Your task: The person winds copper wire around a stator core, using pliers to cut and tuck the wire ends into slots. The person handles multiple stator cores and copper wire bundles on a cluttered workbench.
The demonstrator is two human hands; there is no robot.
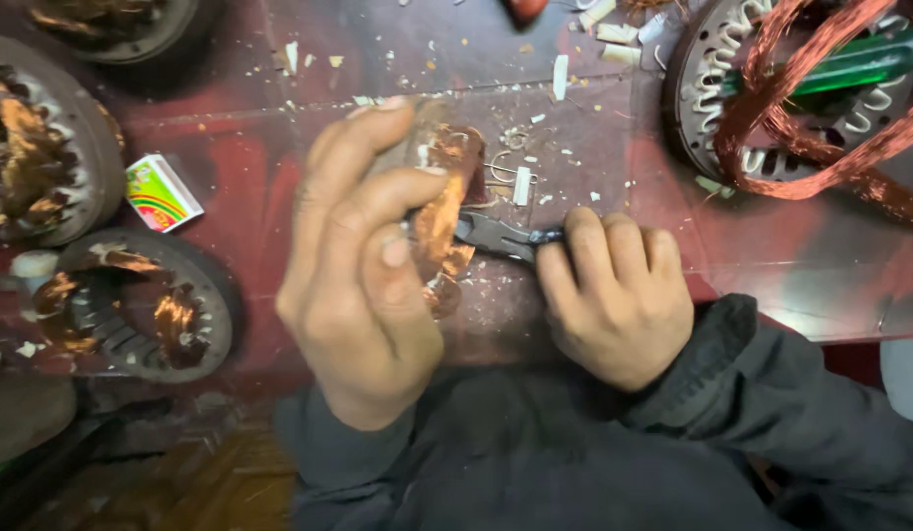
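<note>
Gripping a bundle of copper winding (443,221), the left hand (363,265) stands raised above the red tabletop (230,177), its back turned toward the camera, fingers curled round the bundle and the thumb pressed along its near side. The copper shows between forefinger and thumb and hangs a little below them, over the middle of the table. From the right, the right hand (614,290) comes in low with knuckles up, all fingers closed in a fist around the handles of a pair of dark pliers (501,236); the pliers' nose points left and meets the copper bundle just beside the left thumb, though whether the tips are biting the wire cannot be made out. Both wrists come out of dark grey sleeves (771,393) at the bottom of the view. White scraps of insulation (520,185) lie scattered on the table beyond the hands. A stator with loose copper coils and a green-handled tool (855,61) sits at the top right, other wound stators (132,310) lie to the left, and a small colourful box (161,192) rests near them.
</note>
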